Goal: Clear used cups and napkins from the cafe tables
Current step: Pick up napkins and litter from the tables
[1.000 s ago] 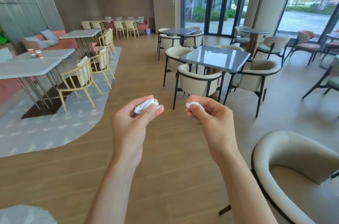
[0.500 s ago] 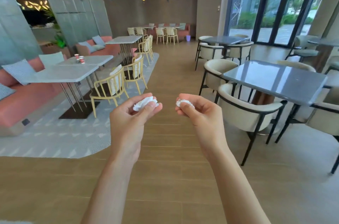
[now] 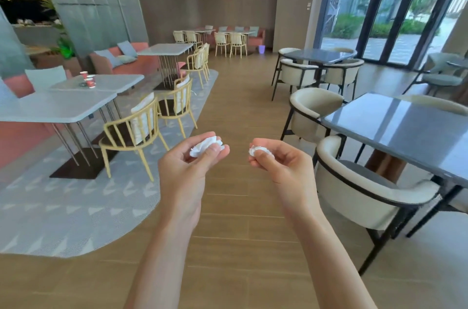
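Observation:
My left hand (image 3: 186, 172) holds a crumpled white napkin (image 3: 206, 145) between thumb and fingers, raised over the wooden floor. My right hand (image 3: 281, 169) pinches a smaller crumpled white napkin (image 3: 260, 151) at the same height, a short gap apart from the left. Red paper cups (image 3: 89, 79) stand on a white table (image 3: 106, 82) at the left, far beyond both hands.
White tables (image 3: 58, 107) with yellow chairs (image 3: 131, 129) stand on a grey rug at the left. Grey tables (image 3: 405, 129) with cream armchairs (image 3: 364, 187) line the right. A wooden aisle runs between them toward a small lilac bin (image 3: 262, 49) at the back.
The view has swung left and moved forward along the aisle; the white tables with the red cups are nearer. Both hands still hold their napkins in the same pose.

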